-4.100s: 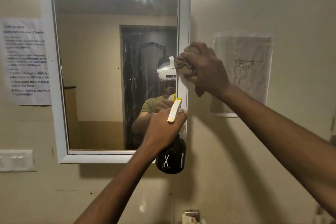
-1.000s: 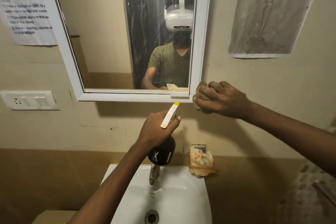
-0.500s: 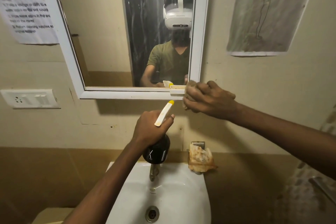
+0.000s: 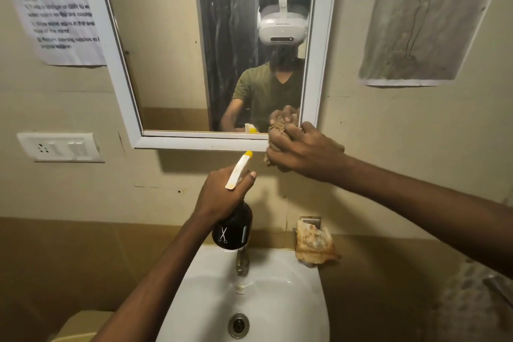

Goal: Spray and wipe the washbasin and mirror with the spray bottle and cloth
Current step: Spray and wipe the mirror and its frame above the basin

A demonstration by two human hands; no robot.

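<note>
Head view shows the right hand (image 4: 302,151) clenched around a bunched brown cloth (image 4: 278,130), pressed on the lower right corner of the mirror (image 4: 172,44) where glass meets white frame, apparently to wipe that edge. The left hand (image 4: 222,193) grips the neck of a dark spray bottle (image 4: 233,227), nozzle tilted up toward the mirror, probably kept ready for another spray. The bottle hangs above the tap (image 4: 242,262) of the white washbasin (image 4: 291,300), which looks dry. The wall is cream and marked; a printed notice (image 4: 55,8) and socket plate (image 4: 59,146) sit left, a drawing (image 4: 427,19) right. A soiled soap holder (image 4: 313,241) stands beside the tap.
</note>
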